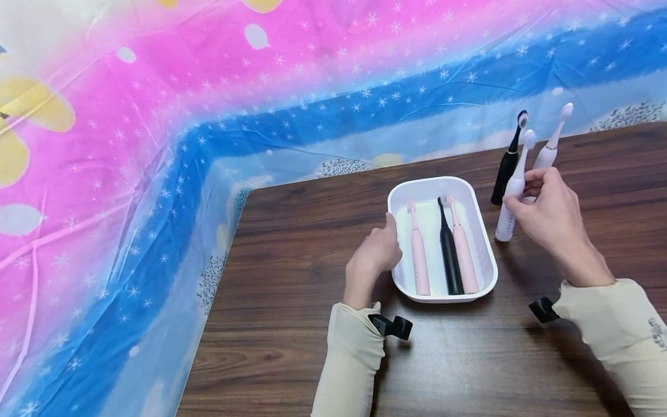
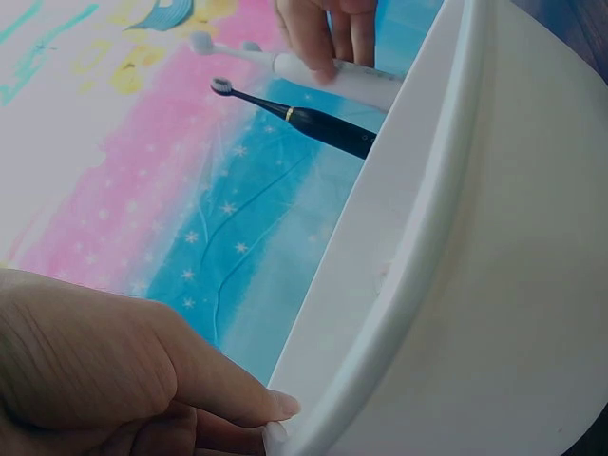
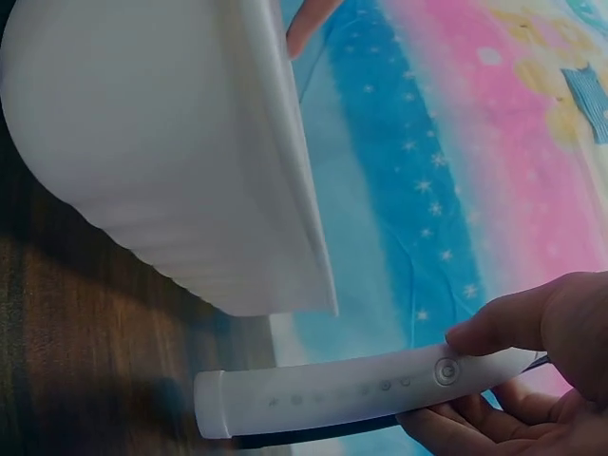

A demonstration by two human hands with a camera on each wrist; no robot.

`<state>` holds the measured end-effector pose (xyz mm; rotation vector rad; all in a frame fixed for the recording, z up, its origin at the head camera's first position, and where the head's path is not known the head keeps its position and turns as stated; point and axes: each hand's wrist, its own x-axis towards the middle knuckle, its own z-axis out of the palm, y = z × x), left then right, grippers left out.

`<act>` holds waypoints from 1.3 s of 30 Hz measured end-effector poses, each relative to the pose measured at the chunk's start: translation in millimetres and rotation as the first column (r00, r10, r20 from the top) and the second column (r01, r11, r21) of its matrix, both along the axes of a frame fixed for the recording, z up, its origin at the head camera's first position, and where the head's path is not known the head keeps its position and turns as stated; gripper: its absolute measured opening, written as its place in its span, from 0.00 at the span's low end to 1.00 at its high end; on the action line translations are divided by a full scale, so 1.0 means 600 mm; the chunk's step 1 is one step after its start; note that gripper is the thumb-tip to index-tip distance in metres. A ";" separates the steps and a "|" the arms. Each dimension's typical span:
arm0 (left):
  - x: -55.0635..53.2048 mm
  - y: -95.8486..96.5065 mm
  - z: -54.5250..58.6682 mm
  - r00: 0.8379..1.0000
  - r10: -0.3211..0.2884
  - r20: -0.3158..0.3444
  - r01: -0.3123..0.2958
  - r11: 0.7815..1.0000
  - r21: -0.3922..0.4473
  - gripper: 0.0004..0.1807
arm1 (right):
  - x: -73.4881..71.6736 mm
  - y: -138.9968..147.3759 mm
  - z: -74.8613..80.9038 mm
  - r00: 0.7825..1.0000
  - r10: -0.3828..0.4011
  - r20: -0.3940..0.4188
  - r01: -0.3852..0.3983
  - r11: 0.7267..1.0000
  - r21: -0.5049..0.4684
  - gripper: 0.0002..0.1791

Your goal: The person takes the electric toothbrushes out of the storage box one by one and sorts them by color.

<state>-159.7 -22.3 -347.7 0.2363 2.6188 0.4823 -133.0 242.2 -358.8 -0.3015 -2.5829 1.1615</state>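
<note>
My right hand [image 1: 554, 211] pinches a white electric toothbrush [image 1: 504, 225] by its handle, brush head up, just right of the white tray [image 1: 488, 249]. In the right wrist view, its power button shows near my thumb. Behind it stand a black electric toothbrush [image 1: 502, 176] and another pale one [image 1: 547, 156], partly hidden by my fingers. My left hand [image 1: 374, 249] grips the tray's left rim, thumb on the edge in the left wrist view. Inside the tray lie a pink toothbrush [image 1: 421, 263] on the left, then a black one [image 1: 451, 263] and another pink one [image 1: 465, 260] side by side.
The dark wooden table [image 1: 281, 272] carries everything. Its far edge meets a pink and blue patterned cloth [image 1: 312, 104] that hangs behind and on the left. Black wrist straps [image 1: 391, 326] sit over both cream sleeves.
</note>
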 end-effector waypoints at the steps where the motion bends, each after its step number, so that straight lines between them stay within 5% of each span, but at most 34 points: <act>1: 0.000 0.000 0.000 1.000 -0.001 0.000 0.001 1.000 0.000 0.38 | 0.000 0.001 -0.002 1.000 0.003 0.001 -0.003 1.000 -0.001 0.26; 39: 0.000 0.003 -0.001 1.000 0.004 -0.005 -0.004 1.000 -0.021 0.38 | 0.012 0.004 -0.013 0.995 0.086 0.056 -0.089 0.995 0.036 0.25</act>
